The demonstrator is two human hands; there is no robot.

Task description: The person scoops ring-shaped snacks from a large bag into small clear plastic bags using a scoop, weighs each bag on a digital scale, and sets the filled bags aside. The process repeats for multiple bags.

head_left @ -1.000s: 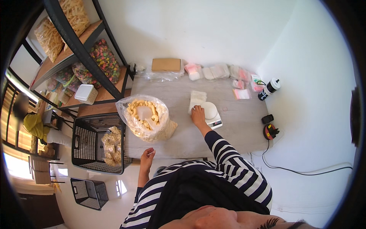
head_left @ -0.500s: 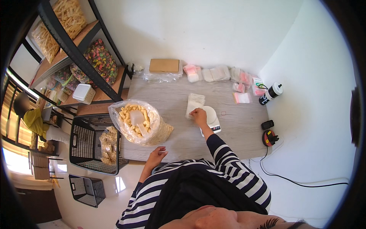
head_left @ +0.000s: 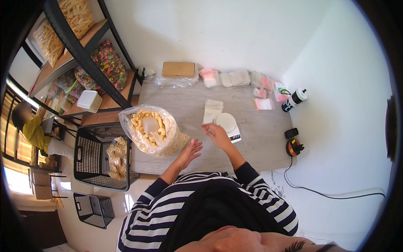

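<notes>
Two bare hands work above a grey wooden table. The left hand is nearest, fingers loosely spread and no object visible in its grasp, just beside a large open plastic bag of pale tubular pieces. The right hand is half curled near the lower left side of a white kitchen scale; its fingertips come close together (whether they pinch something thin, one cannot tell). A translucent scoop rests among the pieces inside the bag's mouth. To the left of the table, a black crate holds filled clear packets. Beyond the right hand, a stack of clear bags lies flat beside the scale. Farther back, a brown cardboard box and more bundled bags line the wall.
</notes>
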